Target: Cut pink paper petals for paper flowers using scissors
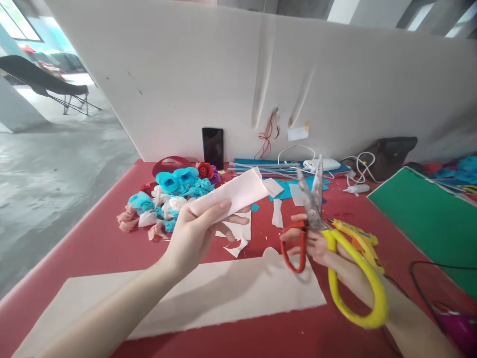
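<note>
My left hand (203,226) grips a folded strip of pale pink paper (238,191), pinched between thumb and fingers above the table. In my right hand (316,247) is a pair of scissors (315,211) with one red and one yellow handle. Their blades point up and stand apart, clear of the strip, and the fingers are around the red handle. Beneath both hands lies a long pale sheet of paper (223,298). White paper scraps (238,233) are scattered just behind my left hand.
Blue, white, pink and red paper flowers (171,194) are heaped at the left. A phone (213,148) leans on the white partition (186,74). A yellow glue gun (359,238) lies beside my right hand. At the right are a green board (425,223), cables and a dark pouch (393,156).
</note>
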`<action>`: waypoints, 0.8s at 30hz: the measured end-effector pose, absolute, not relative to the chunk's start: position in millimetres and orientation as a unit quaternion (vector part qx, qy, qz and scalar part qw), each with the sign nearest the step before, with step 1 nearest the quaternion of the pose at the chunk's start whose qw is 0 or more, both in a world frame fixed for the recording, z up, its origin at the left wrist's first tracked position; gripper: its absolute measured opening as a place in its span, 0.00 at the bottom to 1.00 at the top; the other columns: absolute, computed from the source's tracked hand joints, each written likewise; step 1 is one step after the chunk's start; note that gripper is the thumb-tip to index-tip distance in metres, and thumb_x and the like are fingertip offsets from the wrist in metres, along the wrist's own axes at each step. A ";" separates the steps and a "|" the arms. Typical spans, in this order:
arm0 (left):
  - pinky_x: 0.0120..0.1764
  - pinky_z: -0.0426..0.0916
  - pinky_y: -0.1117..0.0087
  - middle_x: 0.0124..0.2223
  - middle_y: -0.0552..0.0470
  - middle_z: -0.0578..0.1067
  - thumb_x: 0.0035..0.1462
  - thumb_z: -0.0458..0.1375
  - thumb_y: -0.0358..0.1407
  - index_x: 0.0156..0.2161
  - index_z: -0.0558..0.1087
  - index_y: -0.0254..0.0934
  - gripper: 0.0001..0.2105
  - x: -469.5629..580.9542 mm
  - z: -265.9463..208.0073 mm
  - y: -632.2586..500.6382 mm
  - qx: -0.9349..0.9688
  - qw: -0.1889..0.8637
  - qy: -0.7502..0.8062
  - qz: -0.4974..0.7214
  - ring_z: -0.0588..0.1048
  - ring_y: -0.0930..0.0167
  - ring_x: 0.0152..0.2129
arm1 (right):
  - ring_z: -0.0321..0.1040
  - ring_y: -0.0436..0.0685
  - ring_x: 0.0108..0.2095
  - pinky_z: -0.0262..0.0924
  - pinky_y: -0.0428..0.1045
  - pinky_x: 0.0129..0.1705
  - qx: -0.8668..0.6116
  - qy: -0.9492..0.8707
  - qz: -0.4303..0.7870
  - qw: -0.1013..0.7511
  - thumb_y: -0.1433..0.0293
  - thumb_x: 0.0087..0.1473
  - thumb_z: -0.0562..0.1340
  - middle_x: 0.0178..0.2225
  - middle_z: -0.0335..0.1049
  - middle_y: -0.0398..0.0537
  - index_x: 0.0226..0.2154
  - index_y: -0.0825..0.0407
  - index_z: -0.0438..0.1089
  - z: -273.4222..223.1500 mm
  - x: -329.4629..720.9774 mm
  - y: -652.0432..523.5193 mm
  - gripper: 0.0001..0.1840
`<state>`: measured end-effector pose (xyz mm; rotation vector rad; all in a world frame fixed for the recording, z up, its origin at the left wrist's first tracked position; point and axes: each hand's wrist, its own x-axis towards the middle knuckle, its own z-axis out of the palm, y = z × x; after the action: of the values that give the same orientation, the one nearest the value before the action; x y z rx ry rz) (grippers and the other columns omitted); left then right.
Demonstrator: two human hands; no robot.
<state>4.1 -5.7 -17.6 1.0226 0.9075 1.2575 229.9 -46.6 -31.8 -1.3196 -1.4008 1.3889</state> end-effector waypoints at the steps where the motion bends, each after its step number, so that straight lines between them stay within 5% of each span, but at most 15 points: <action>1: 0.16 0.68 0.77 0.26 0.45 0.78 0.47 0.60 0.34 0.26 0.75 0.29 0.08 3.2 -16.9 -5.1 0.440 0.593 0.395 0.547 0.77 0.68 0.20 | 0.68 0.57 0.36 0.66 0.50 0.37 -0.508 -0.551 0.551 0.366 0.67 0.49 0.56 0.38 0.67 0.52 0.43 0.49 0.57 -27.4 223.7 -44.4 0.16; 3: 0.16 0.68 0.77 0.27 0.44 0.78 0.47 0.61 0.34 0.29 0.76 0.28 0.08 1.6 -15.6 -3.7 0.435 0.584 0.402 0.556 0.76 0.68 0.19 | 0.68 0.55 0.34 0.65 0.49 0.35 -0.480 -0.551 0.547 0.409 0.69 0.50 0.55 0.37 0.66 0.50 0.43 0.47 0.57 -24.4 213.3 -42.1 0.15; 11: 0.16 0.68 0.76 0.29 0.42 0.78 0.47 0.61 0.36 0.26 0.74 0.28 0.09 2.4 -18.4 -0.4 0.431 0.577 0.415 0.556 0.78 0.62 0.26 | 0.63 0.52 0.21 0.58 0.46 0.20 -0.552 -0.620 0.439 0.345 0.67 0.52 0.52 0.30 0.68 0.48 0.39 0.48 0.64 -39.7 199.4 -45.3 0.12; 24: 0.17 0.68 0.77 0.29 0.45 0.79 0.49 0.61 0.35 0.26 0.74 0.30 0.08 10.3 -31.8 -6.0 0.445 0.599 0.422 0.514 0.77 0.68 0.22 | 0.58 0.51 0.21 0.49 0.45 0.20 -0.637 -0.599 0.386 0.293 0.67 0.47 0.52 0.27 0.65 0.47 0.38 0.49 0.63 -19.3 189.6 -51.9 0.13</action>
<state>10.3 -6.0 -31.8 1.0326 0.9788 1.1917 189.6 -51.9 -19.3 -1.6968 -1.5963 1.0295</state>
